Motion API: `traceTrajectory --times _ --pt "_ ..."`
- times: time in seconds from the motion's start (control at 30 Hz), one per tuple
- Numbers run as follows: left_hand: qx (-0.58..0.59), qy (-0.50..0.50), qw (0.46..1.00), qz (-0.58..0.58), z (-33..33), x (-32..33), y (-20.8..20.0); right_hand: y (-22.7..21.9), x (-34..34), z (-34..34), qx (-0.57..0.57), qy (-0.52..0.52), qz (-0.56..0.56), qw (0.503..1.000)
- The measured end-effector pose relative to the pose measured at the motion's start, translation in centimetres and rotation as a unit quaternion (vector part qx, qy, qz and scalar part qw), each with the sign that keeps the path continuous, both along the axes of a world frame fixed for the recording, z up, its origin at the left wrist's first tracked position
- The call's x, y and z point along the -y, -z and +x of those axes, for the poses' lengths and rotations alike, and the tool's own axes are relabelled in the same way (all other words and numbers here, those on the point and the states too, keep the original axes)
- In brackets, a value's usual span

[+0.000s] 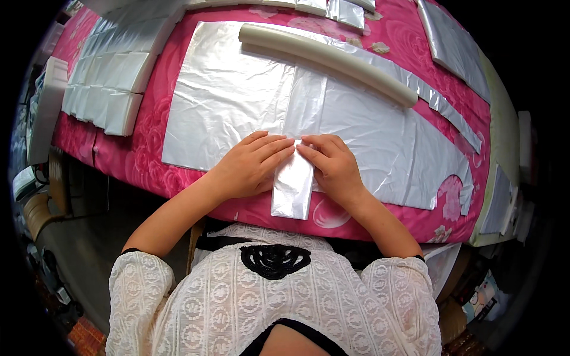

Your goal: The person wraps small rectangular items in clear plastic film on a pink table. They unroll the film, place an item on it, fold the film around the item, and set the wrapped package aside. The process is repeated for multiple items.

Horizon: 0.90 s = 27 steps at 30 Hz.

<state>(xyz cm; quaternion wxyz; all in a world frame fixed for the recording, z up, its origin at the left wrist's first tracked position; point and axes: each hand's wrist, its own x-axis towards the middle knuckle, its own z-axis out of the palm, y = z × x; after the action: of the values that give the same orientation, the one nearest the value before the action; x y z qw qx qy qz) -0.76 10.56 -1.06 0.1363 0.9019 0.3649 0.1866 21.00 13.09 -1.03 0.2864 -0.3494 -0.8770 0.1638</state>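
Note:
A narrow folded plastic bag (291, 193), clear and shiny, lies lengthwise in front of me at the near edge of the table. At its left edge and far end is my left hand (252, 165), its fingers held together and their tips on the plastic. From the other side, my right hand (337, 170) grips the far end with thumb and bent fingers. The fingertips of both hands almost meet there. Under and beyond them spreads a wide stack of flat clear plastic bags (231, 89), slightly wrinkled. Across its far part rests a long pale tube (326, 59).
Piles of folded plastic packets (113, 89) stand at the far left, with more packets (344, 13) along the back. A pink flowered cloth (154, 136) covers the table. Loose plastic strips (454, 115) curve along the right. Another flat plastic stack (454, 50) lies back right.

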Motion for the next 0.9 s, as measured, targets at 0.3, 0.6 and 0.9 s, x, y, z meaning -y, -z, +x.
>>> traceTrajectory --times 0.3,0.6,0.9 --pt "0.256 -0.222 0.898 -0.281 2.1 -1.9 -1.5 -1.0 -2.5 0.2 -0.080 0.149 -0.287 0.943" --pt "-0.048 -0.118 0.990 -0.065 3.9 -1.0 1.1 -1.9 -6.0 -0.2 -0.037 0.198 -0.508 0.838" --pt "-0.060 -0.145 0.988 -0.004 4.3 -0.8 1.6 -0.3 -4.5 0.4 0.104 0.084 0.136 0.982"
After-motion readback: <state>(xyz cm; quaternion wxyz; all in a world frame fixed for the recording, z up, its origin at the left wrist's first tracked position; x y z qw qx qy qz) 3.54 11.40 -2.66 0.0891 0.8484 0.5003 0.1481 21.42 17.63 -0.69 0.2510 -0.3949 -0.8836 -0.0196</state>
